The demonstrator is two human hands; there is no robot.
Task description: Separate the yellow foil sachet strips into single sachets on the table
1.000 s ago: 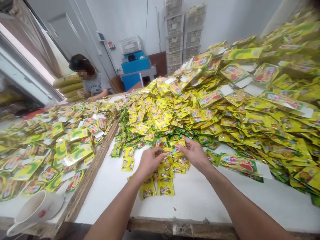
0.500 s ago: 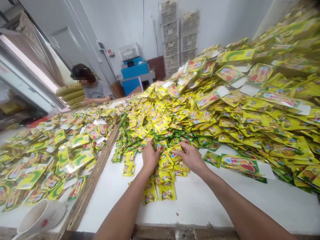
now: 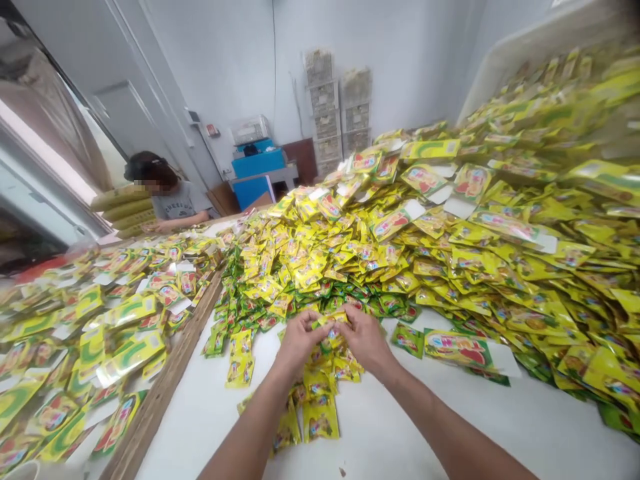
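The bare left hand (image 3: 299,341) and bare right hand (image 3: 367,341) pinch a small shiny yellow plastic packet (image 3: 333,319) by its two ends, probably so it cannot flop, just over more little yellow packets (image 3: 321,419) on the flat white table (image 3: 400,427).

The long strip (image 3: 167,380) looks like bare wood, with a rough and matt surface. To the right of the strip, the small packets (image 3: 320,418) appear to be of thin, glossy plastic film, and the table top (image 3: 375,433) is smooth. To its left, the flat cartons (image 3: 131,359) seem of shiny paper card.
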